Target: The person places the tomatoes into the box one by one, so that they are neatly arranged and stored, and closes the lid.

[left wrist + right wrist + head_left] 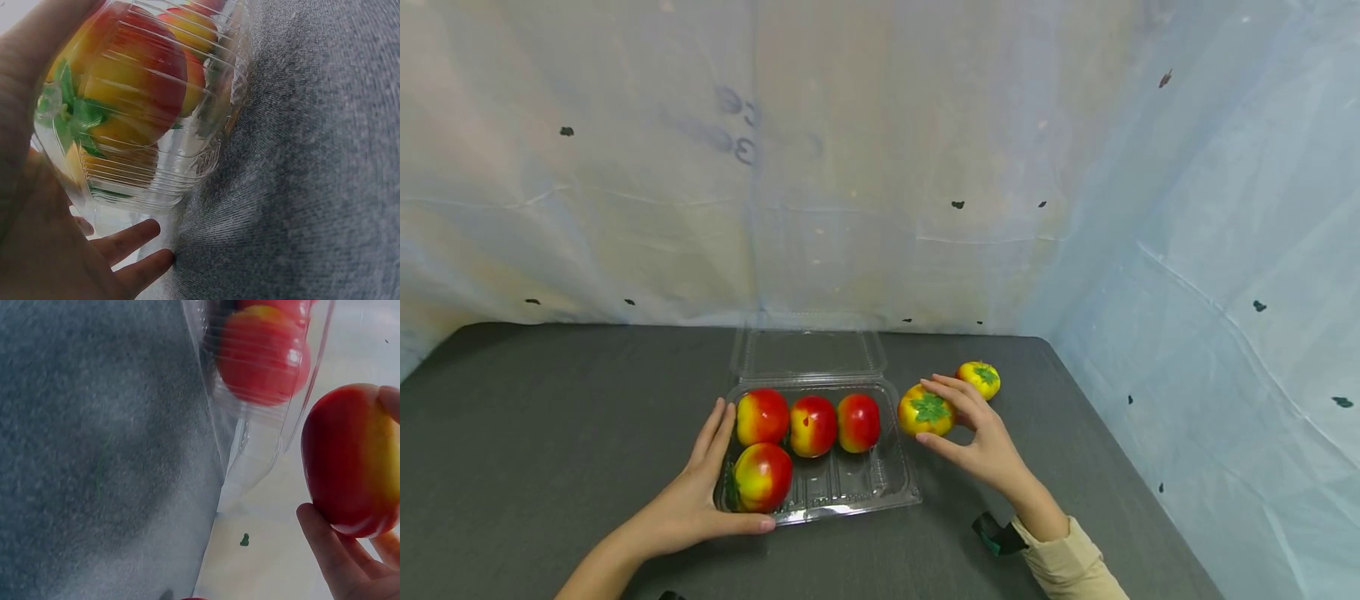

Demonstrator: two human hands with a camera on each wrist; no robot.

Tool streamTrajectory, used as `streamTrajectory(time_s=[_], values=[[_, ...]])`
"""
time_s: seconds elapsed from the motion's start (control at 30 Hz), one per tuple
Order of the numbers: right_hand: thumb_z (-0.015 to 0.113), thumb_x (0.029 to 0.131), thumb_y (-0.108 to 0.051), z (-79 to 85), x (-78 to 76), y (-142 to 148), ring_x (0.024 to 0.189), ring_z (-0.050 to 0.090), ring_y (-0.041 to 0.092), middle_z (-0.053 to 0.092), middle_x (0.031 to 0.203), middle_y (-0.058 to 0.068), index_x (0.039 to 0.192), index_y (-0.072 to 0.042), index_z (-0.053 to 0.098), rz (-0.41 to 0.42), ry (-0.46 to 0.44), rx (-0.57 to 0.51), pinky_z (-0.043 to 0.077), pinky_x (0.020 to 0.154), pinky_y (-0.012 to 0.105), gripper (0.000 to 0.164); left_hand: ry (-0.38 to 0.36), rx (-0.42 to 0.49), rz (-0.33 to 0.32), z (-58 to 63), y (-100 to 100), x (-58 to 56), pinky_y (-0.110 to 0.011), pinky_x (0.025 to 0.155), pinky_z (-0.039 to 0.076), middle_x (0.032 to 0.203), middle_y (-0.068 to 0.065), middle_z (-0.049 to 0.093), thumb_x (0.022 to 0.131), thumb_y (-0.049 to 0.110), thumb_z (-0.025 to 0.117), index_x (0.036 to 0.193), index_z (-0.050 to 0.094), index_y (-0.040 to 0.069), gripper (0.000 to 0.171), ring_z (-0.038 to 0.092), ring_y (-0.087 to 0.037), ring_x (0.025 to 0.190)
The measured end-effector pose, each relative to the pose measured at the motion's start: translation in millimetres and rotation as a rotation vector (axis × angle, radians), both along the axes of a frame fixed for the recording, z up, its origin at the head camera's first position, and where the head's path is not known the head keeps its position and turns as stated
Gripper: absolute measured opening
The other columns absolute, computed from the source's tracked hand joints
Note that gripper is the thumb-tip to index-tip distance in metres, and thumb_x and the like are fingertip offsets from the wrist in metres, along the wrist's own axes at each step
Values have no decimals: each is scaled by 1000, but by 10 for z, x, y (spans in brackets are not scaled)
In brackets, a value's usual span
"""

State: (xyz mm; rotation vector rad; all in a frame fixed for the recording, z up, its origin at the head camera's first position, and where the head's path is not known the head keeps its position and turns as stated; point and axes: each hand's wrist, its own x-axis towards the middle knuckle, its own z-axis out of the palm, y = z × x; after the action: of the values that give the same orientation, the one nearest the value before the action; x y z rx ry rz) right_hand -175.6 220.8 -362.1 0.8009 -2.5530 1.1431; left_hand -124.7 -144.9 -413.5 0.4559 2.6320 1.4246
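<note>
A clear plastic clamshell box (891,475) lies with its lid (808,354) folded back. Inside are several red-and-yellow persimmons, three in the back row, such as the middle one (812,426), and one at the front left (763,477). My left hand (688,500) rests at the box's left front corner, fingers straight along the left wall and thumb along the front edge. To the right of the box, my right hand (981,437) holds a persimmon (927,411) between thumb and fingers, green calyx showing in the head view. In the right wrist view this persimmon (347,462) appears raised above the table.
Another persimmon (979,379) lies on the dark grey table (587,400) behind my right hand. A pale sheet wall (865,167) stands along the back, and another (1225,333) along the right side. A black strap (997,533) is near my right wrist.
</note>
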Motion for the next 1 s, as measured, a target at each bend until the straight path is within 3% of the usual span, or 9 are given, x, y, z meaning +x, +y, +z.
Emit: streamTrajectory(time_s=[0.27,0.6,1.0], values=[[77,82,-15,31,34,-74,114,56,21,46,141,7,136,-19,54,42,-2,-7,54,85,29,59,5,5,-5,-3,2,-7,-79,89,29,158,-14,-23,68,41,84,154,-14,17,132,8,-60,136],[80,77,-9,17,80,-178,117,54,22,46,141,8,135,-11,55,100,-17,-27,54,84,28,63,1,10,-4,-9,27,-6,-78,90,29,158,-13,-22,67,43,84,154,-13,18,133,9,-59,136],[76,84,-24,53,92,-287,116,57,18,45,144,3,138,-21,53,171,-59,9,54,86,28,59,17,4,-2,9,33,-17,-76,91,31,158,-15,-20,66,44,85,154,-12,15,133,12,-58,136]])
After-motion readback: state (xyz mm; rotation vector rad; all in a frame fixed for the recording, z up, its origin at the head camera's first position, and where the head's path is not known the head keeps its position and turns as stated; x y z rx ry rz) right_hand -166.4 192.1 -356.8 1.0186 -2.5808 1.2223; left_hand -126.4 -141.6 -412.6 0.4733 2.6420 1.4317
